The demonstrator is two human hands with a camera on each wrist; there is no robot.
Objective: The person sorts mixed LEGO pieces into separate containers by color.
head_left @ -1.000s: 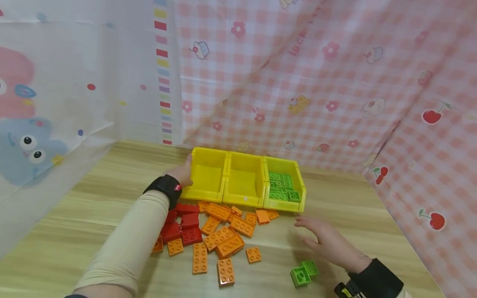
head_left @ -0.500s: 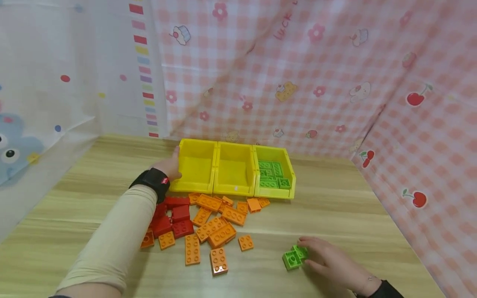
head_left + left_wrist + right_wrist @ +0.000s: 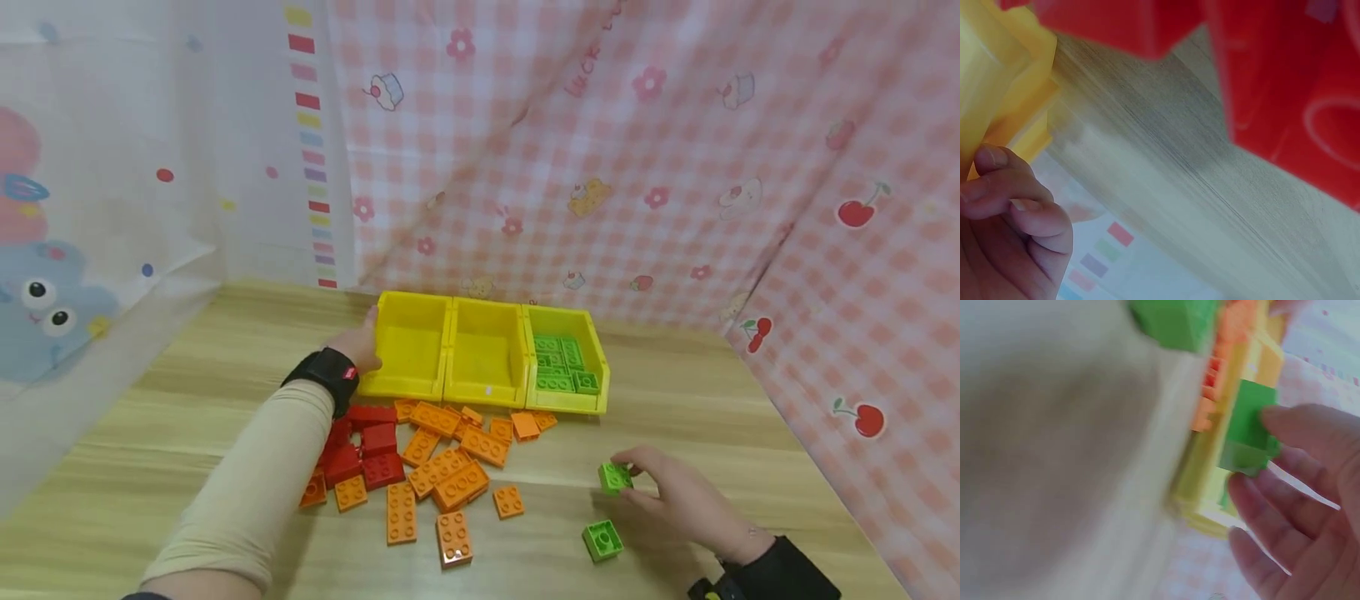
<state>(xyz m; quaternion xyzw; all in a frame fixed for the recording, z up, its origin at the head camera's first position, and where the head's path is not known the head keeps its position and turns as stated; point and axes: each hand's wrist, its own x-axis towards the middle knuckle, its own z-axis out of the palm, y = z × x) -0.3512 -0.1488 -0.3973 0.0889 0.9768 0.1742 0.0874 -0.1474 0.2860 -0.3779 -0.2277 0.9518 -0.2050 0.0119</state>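
My right hand (image 3: 678, 500) pinches a green toy brick (image 3: 615, 478) between thumb and fingers, over the right part of the table. In the right wrist view the held brick (image 3: 1249, 422) overlaps the yellow bins behind it. A second green brick (image 3: 602, 541) lies below on the table with its hollow side up. At the far left of the joined yellow bins (image 3: 408, 390), my left hand (image 3: 358, 343) grips the outer wall. The left wrist view has its fingers (image 3: 1013, 187) curled at the yellow edge. Several green bricks (image 3: 558, 358) lie in the right-hand bin.
Several orange bricks (image 3: 483, 446) are scattered in front of the bins. Red bricks (image 3: 381, 469) lie beside them at the left, partly behind the left sleeve (image 3: 247, 475). A pink checked cloth (image 3: 480, 167) hangs behind the wooden table (image 3: 675, 383).
My right hand came down to the two green bricks, took the farther one and moved it away from the other. My left hand stays on the bin; the head view shifted slightly.
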